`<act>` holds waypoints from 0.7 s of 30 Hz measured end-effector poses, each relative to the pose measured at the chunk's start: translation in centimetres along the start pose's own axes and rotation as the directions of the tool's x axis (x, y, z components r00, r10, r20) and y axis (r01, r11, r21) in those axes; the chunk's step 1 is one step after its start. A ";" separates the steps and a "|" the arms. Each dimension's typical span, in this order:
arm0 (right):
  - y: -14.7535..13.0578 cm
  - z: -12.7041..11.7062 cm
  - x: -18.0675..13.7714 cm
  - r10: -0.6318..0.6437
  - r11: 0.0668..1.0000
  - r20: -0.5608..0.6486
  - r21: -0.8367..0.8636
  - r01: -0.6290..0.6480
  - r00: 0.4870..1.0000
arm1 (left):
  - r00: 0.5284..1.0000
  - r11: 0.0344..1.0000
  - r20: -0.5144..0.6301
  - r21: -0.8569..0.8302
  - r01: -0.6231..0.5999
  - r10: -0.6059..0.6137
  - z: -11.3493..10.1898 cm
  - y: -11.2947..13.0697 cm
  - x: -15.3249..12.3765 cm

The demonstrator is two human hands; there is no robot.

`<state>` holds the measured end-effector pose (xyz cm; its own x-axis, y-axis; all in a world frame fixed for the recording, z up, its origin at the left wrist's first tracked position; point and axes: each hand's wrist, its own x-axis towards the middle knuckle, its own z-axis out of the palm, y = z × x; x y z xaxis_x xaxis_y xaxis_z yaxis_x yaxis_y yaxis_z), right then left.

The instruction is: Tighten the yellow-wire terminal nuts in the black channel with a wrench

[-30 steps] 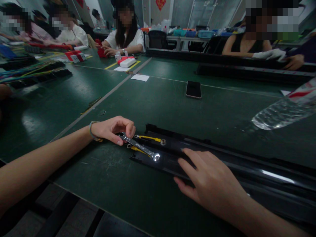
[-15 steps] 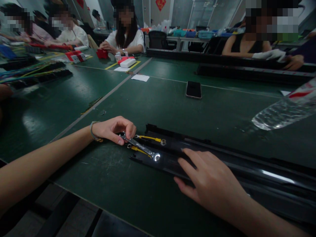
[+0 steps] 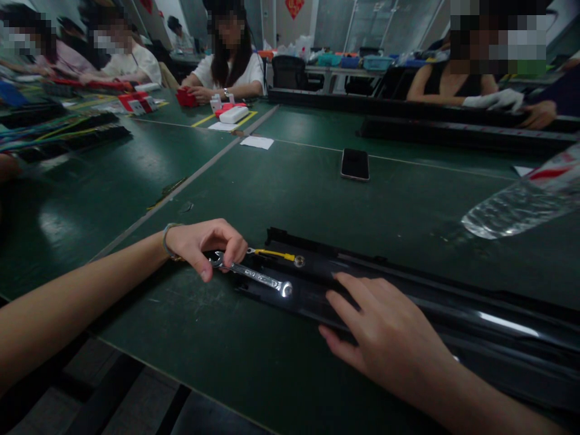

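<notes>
My left hand (image 3: 211,243) is closed on a silver combination wrench (image 3: 256,275), with the fingers near its open end and the thumb a little apart. The wrench's ring end sits over a fastener in a long black plastic channel (image 3: 317,302). Behind it, a yellow wire (image 3: 274,254) with a ring terminal runs from a round metal fastener (image 3: 299,261) toward the left fingertips. My right hand (image 3: 385,326) lies on the channel, fingers stretched out across it, palm down.
A phone (image 3: 355,164) lies on the green table (image 3: 290,199) beyond the channel, with a water bottle (image 3: 512,205) on its side at right. A paper piece (image 3: 257,142) is farther back. Co-workers sit across, near red and white parts (image 3: 233,115) and long black rails (image 3: 453,133).
My left hand has swung the wrench's near end slightly left and toward me, while its ring end stays in place. The wrench now covers the nearer yellow wire. My right hand stays put.
</notes>
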<state>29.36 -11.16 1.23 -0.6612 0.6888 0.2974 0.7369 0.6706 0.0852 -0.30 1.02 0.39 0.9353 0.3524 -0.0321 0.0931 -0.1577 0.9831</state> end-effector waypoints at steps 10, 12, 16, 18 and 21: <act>0.0 -0.3 0.0 -0.002 1.000 -0.002 0.000 0.002 1.000 | 1.000 1.000 0.004 0.007 0.005 -0.005 -0.2 -0.1 0.0; 0.0 -0.3 0.1 -0.001 1.000 -0.002 0.001 0.001 1.000 | 1.000 1.000 -0.015 0.011 -0.007 0.008 -0.2 -0.1 0.0; 0.0 -0.1 0.0 0.001 1.000 -0.007 -0.002 -0.001 1.000 | 0.999 0.999 -0.042 -0.039 -0.019 0.018 -0.1 0.0 0.0; 0.0 0.0 0.0 -0.002 1.000 -0.007 -0.002 0.002 1.000 | 0.999 0.997 -0.040 -0.071 -0.015 0.013 0.0 0.0 0.1; 0.0 0.0 0.0 0.000 1.000 -0.006 -0.004 0.000 1.000 | 0.998 0.993 -0.054 -0.118 -0.018 0.012 0.3 0.2 0.2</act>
<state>29.40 -11.17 1.21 -0.6604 0.6869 0.3033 0.7374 0.6695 0.0893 0.02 0.83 0.50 0.9164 0.4001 -0.0104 0.0349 -0.0540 0.9979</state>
